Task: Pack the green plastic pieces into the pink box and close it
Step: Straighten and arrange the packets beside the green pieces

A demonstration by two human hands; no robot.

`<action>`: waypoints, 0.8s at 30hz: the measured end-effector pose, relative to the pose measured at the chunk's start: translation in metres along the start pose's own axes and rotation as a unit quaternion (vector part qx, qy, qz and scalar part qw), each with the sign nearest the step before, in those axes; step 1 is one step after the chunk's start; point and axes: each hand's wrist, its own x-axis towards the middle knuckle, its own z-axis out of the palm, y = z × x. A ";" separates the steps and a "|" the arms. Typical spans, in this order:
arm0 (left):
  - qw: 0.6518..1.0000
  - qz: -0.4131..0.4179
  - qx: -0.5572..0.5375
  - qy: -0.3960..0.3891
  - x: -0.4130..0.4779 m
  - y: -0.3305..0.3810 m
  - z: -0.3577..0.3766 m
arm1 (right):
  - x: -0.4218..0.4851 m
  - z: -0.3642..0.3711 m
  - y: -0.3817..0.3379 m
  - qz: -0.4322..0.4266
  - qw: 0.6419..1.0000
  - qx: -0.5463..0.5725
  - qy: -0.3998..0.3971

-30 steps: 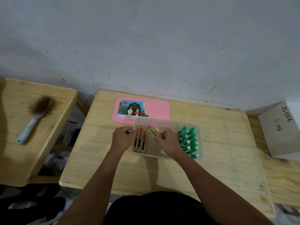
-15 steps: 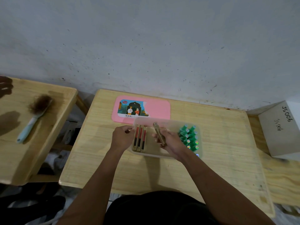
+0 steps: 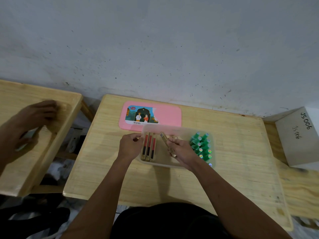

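Pinches the box by its left rim with the left grip, curls the right grip round a slim gold stick over its middle, and has the green pieces clustered at its right end: probably light, stiff, slick, best pinched by the sides.

We saw a white box marked JS006 (written twice) just right of the wooden table, a second wooden table at left under another person's blurred hand, and a speckled grey wall behind.
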 end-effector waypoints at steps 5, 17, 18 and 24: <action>1.000 0.004 -0.007 0.002 -0.002 0.001 -0.001 | -0.008 -0.001 -0.005 -0.008 0.999 -0.043 0.001; 1.000 0.008 -0.005 -0.002 -0.003 0.003 -0.002 | -0.006 0.008 0.001 -0.078 0.969 -0.227 0.063; 1.000 0.008 -0.004 -0.002 -0.003 0.003 -0.002 | -0.005 0.008 0.002 -0.074 0.968 -0.232 0.064; 1.000 0.001 -0.003 -0.003 -0.002 0.002 -0.001 | 0.004 0.017 0.004 -0.047 0.957 -0.267 0.106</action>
